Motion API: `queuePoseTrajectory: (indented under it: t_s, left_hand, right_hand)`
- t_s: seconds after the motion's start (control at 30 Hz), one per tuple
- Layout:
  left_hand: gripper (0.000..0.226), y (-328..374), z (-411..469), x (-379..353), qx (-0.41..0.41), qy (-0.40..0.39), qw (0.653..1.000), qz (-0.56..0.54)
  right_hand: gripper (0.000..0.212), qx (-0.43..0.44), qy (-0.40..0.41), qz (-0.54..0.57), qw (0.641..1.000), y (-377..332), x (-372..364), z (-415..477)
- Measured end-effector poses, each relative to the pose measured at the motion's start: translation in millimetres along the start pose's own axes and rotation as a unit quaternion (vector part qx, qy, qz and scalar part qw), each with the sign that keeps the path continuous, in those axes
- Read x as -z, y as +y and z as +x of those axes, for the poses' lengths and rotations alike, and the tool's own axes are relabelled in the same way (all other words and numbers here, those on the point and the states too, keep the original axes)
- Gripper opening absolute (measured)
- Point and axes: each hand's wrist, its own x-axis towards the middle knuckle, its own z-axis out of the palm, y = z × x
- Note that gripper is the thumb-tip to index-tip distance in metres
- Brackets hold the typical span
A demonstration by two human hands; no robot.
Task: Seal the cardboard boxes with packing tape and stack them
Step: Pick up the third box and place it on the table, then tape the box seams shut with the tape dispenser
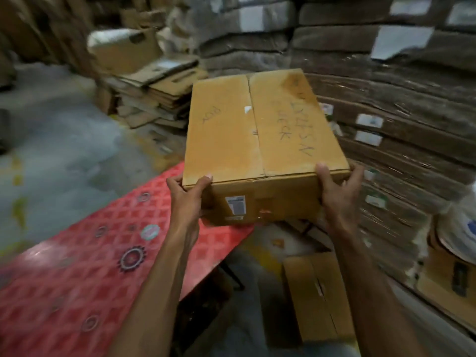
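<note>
The left hand (189,194) and right hand (340,191) clamp the two near corners of the cardboard box (257,130), thumbs on top and fingers curled round its sides. They hold it in the air over the far end of the red table (77,279). It looks stiff and fairly light, though gripping the bottom edges would be safer. It is tan, with its flaps meeting at a centre seam, marker scrawl on top and a label on the near side. Whether it is taped I cannot tell. Beyond it rise stacks of flattened cardboard (386,112).
</note>
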Motion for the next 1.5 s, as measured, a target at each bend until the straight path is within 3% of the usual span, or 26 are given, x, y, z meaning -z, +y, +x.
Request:
queuePoseTrajectory:
  t_s: [0.27, 0.47, 0.63, 0.77, 0.83, 0.9, 1.0, 1.07, 1.17, 1.3, 1.4, 1.5]
  left_hand:
    - [0.049, 0, -25, 214, 0.014, 0.203, 0.979, -0.017]
    - [0.072, -51, -45, 286, 0.066, 0.285, 0.955, -0.040]
    - [0.045, -90, -53, 276, 0.110, 0.253, 0.961, -0.021]
    - [0.056, -103, -40, 271, 0.112, 0.245, 0.961, 0.067]
    - [0.071, -98, -23, 269, 0.100, 0.252, 0.956, 0.113]
    - [0.069, -93, -1, 273, 0.088, 0.243, 0.955, 0.147]
    - [0.079, -92, 29, 291, 0.081, 0.216, 0.957, 0.178]
    - [0.093, -96, 40, 297, 0.089, 0.212, 0.957, 0.178]
    - [0.076, -103, 48, 295, 0.088, 0.224, 0.955, 0.172]
    - [0.080, -108, 49, 291, 0.086, 0.215, 0.957, 0.172]
    - [0.075, -109, 45, 274, 0.071, 0.226, 0.958, 0.164]
    - [0.083, -110, 42, 254, 0.053, 0.220, 0.959, 0.169]
  right_hand:
    - [0.039, -0.019, -0.174, 0.003, 0.984, 30, -172, -117]
    - [0.043, -0.040, -0.247, -0.041, 0.967, 73, -231, -158]
    - [0.054, -0.087, -0.277, -0.080, 0.953, 128, -231, -145]
    - [0.040, -0.071, -0.302, -0.108, 0.945, 154, -220, -121]
    - [0.038, -0.073, -0.285, -0.103, 0.950, 162, -221, -99]
    - [0.033, -0.082, -0.266, -0.141, 0.950, 168, -224, -71]
    - [0.019, -0.088, -0.286, -0.287, 0.910, 193, -227, -17]
    - [0.026, -0.087, -0.288, -0.369, 0.880, 217, -229, 18]
    - [0.039, -0.078, -0.277, -0.442, 0.850, 245, -233, 53]
    - [0.059, -0.061, -0.300, -0.528, 0.792, 276, -236, 72]
    - [0.050, -0.110, -0.299, -0.525, 0.790, 299, -234, 80]
    - [0.035, -0.129, -0.315, -0.516, 0.786, 299, -235, 84]
